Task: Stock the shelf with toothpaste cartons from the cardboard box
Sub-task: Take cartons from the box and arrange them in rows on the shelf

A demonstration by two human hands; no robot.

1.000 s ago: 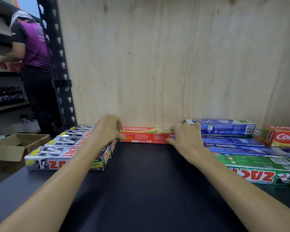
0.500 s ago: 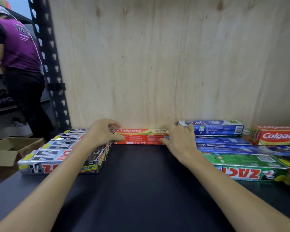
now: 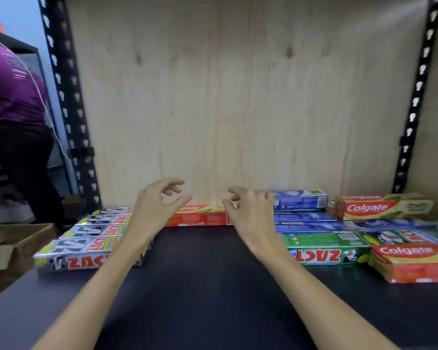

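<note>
Both bare forearms reach forward side by side. The left hand (image 3: pixel 157 205) and right hand (image 3: pixel 250 213) hover with palms down, fingers (image 3: pixel 172 183) curled loosely and spread, thumbs pointing toward each other, each holding nothing, a gap between them.

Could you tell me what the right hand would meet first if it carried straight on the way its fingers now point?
Probably the plywood back panel. The right hand hovers open above the red Colgate carton, fingers aimed at the wall. If it dips at all, the carton comes first; depth is unclear here.
</note>
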